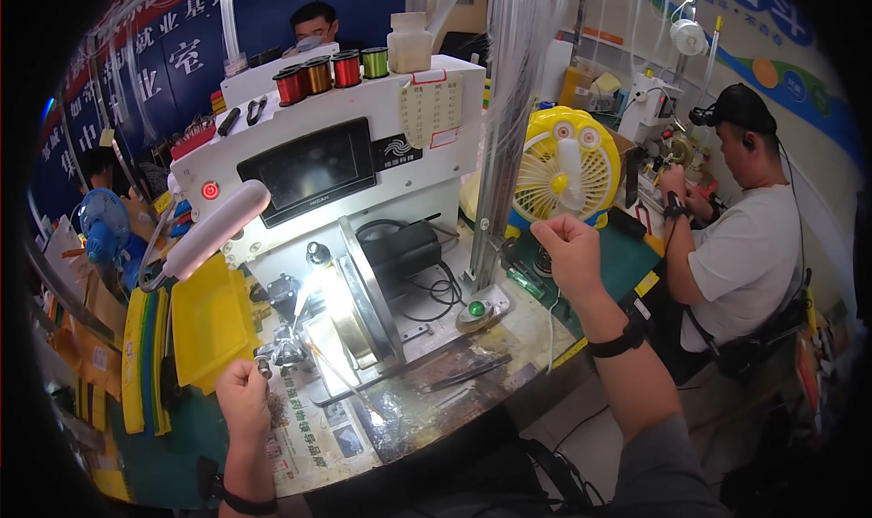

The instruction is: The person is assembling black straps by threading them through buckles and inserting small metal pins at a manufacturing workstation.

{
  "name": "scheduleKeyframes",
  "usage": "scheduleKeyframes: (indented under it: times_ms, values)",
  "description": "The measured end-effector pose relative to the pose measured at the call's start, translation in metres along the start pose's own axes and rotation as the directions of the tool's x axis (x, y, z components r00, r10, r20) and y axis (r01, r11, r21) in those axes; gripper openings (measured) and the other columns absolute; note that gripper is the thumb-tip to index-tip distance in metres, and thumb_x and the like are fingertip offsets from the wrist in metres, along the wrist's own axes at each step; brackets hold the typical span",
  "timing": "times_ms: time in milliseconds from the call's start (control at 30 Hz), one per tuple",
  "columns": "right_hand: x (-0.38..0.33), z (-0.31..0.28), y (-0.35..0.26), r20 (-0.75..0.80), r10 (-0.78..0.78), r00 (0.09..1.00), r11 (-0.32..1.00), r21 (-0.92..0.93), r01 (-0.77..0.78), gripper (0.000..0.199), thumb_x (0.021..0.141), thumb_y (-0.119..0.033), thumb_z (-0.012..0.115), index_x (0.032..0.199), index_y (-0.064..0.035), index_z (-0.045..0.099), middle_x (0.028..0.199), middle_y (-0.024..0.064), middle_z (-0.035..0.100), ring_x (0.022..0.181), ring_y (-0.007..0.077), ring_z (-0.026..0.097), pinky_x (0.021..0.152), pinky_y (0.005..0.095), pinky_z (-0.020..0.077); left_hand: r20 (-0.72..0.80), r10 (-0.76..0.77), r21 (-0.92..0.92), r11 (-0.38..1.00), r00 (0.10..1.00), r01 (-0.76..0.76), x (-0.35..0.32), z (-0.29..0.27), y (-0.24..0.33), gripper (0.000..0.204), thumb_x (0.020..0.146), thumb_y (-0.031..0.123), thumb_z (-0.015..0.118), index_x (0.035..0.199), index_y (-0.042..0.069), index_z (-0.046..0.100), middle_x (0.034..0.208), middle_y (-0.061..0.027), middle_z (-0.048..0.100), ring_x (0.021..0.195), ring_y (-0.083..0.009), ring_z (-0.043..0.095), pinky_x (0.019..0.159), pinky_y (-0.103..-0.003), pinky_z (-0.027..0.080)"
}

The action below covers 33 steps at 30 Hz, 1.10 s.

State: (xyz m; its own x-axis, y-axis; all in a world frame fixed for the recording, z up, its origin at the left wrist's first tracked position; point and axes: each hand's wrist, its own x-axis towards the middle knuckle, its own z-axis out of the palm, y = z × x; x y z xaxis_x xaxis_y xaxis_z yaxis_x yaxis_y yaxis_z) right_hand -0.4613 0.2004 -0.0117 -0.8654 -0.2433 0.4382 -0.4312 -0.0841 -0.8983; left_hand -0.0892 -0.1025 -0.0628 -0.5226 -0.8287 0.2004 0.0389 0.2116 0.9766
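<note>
My left hand (243, 400) is closed at the lower left, its fingers curled beside a small metal fixture (289, 347) on the machine's near side. Whatever those fingers hold is hidden. Raised at the right, my right hand (570, 256) is closed in a pinch in front of a yellow fan (565, 168); what it grips is too small to make out. Between the hands stands a white bench machine (427, 191) with a dark screen (309, 171). A metal wheel (350, 323) on it is brightly lit by a pink-white lamp (218, 230). Tweezers (465, 373) lie on the worktop.
Several coloured wire spools (345, 68) and a whitish jar (411, 44) top the machine. A yellow tray (213, 323) stands left, and a green button (477, 309) sits right of the wheel. Clear strands (522, 45) hang behind. A co-worker (745, 236) sits at the right.
</note>
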Motion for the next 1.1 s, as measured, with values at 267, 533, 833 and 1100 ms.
scheduleKeyframes:
  times_ms: [267, 533, 833, 1100]
  values:
    - [-0.018, -0.006, 0.036, 0.106, 0.121, 0.987, 0.988, -0.112, -0.109, 0.018, 0.088, -0.013, 0.074, 0.079, -0.0009, 0.065, 0.067, -0.0049, 0.059, 0.058, 0.0016, 0.045, 0.051, 0.022, 0.0345, 0.014, 0.026, 0.025, 0.999, 1.0, -0.026, 0.002, 0.004, -0.002, 0.02, 0.094, 0.004, 0.061, 0.075, 0.002, 0.059, 0.065, 0.0052, 0.053, 0.056, -0.0006, 0.042, 0.05, -0.019, 0.029]
    - [-0.105, -0.12, -0.009, 0.493, 0.497, 0.714, 0.741, 0.187, -0.645, 0.009, 0.097, -0.014, 0.059, 0.1, -0.0047, 0.061, 0.065, -0.0068, 0.041, 0.053, 0.004, 0.035, 0.047, 0.0229, 0.0279, -0.001, 0.012, 0.05, 0.999, 1.0, -0.012, 0.002, -0.001, -0.009, 0.021, 0.094, 0.006, 0.06, 0.073, 0.005, 0.056, 0.063, 0.0037, 0.052, 0.053, -0.0028, 0.042, 0.049, -0.02, 0.03]
    - [-0.188, -0.203, 0.03, 0.18, 0.621, 0.763, 0.137, -0.983, 0.12, 0.024, 0.09, -0.022, 0.06, 0.101, -0.0011, 0.065, 0.097, 0.0235, 0.068, 0.097, 0.0433, 0.065, 0.083, 0.0518, 0.0505, -0.003, -0.031, 0.197, 0.98, 1.0, 0.031, -0.003, -0.007, 0.015, 0.02, 0.092, 0.006, 0.057, 0.073, 0.002, 0.059, 0.065, 0.001, 0.056, 0.058, -0.0052, 0.048, 0.053, -0.023, 0.037]
    - [-0.148, 0.001, -0.097, 0.805, -0.198, 0.56, 0.876, -0.111, 0.47, 0.015, 0.083, -0.007, 0.071, 0.096, -0.0025, 0.066, 0.086, 0.0139, 0.067, 0.075, 0.031, 0.066, 0.068, 0.0379, 0.0513, 0.033, 0.068, 0.315, 0.946, 0.997, -0.075, -0.011, 0.007, 0.013, 0.015, 0.088, 0.008, 0.066, 0.076, 0.0, 0.065, 0.062, 0.0032, 0.056, 0.057, -0.0044, 0.047, 0.051, -0.025, 0.037]
